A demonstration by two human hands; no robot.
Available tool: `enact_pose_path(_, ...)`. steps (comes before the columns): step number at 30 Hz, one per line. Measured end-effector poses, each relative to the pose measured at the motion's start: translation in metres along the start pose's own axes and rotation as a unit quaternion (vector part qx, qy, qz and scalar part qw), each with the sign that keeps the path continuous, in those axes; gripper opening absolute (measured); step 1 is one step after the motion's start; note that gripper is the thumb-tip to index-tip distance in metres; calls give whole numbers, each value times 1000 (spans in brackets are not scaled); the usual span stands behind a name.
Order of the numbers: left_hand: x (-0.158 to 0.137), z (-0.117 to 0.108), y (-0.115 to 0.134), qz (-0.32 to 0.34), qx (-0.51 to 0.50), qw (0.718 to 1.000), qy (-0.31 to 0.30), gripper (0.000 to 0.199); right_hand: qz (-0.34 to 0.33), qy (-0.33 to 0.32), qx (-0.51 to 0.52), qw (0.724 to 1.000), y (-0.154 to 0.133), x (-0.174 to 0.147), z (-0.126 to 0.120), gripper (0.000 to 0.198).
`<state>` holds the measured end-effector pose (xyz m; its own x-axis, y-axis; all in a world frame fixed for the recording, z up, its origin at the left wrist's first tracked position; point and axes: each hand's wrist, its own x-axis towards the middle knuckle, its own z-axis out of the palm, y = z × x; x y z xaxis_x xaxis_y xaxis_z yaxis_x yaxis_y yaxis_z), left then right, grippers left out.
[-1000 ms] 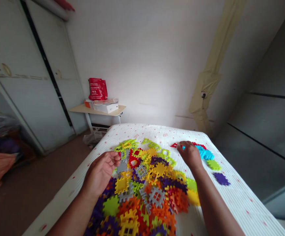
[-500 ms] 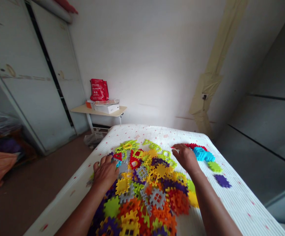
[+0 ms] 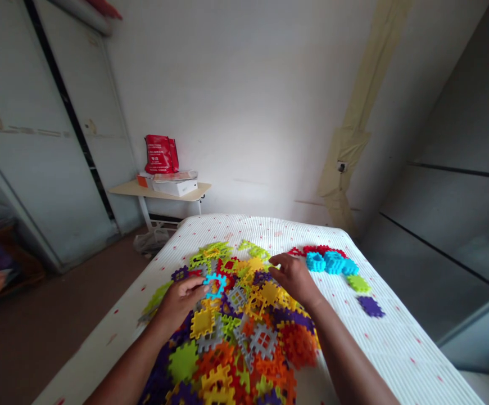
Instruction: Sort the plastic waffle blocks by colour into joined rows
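Between its thumb and fingers my left hand [image 3: 184, 301] pinches a blue ring-shaped interlocking tile [image 3: 222, 288], raised over the left side of a mixed pile of plastic tiles [image 3: 265, 340]. The pile has yellow, orange, grey, purple, green and red pieces, some solid and some with window openings. My right hand [image 3: 294, 275] hovers at the pile's upper right edge, fingers curved and parted, with nothing visible in them. Right of it stand stacked blue tiles [image 3: 334, 262], with a row of red tiles [image 3: 321, 250] behind them.
A green tile [image 3: 358, 283] and a purple tile [image 3: 371, 306] lie on the right of the white spotted cover [image 3: 400, 332]. Beyond the far left corner, a small table [image 3: 127, 187] carries a red bag [image 3: 161, 154] and boxes [image 3: 176, 185]. A wardrobe [image 3: 59, 185] stands left.
My left hand has lifted a blue tile from the pile. My right hand has drawn back left from the red tiles. The view has turned slightly right.
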<state>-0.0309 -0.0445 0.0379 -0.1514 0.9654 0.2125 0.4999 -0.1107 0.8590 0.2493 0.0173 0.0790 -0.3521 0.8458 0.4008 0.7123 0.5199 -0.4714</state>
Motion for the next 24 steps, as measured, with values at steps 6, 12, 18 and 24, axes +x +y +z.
enact_pose_path(6,-9,6,14,-48,-126,990,-49,31,-64,-44,60,995,-50,-17,28,24)
enact_pose_path(12,-12,20,15,-89,-205,972,-77,31,-64,-75,47,994,-71,-29,44,30)
enact_pose_path(18,-11,29,10,-111,-240,961,-79,39,-52,-83,44,994,-76,-31,49,41)
enact_pose_path(24,-10,32,1,-114,-255,955,-96,41,-81,-32,-14,996,-74,-31,57,40)
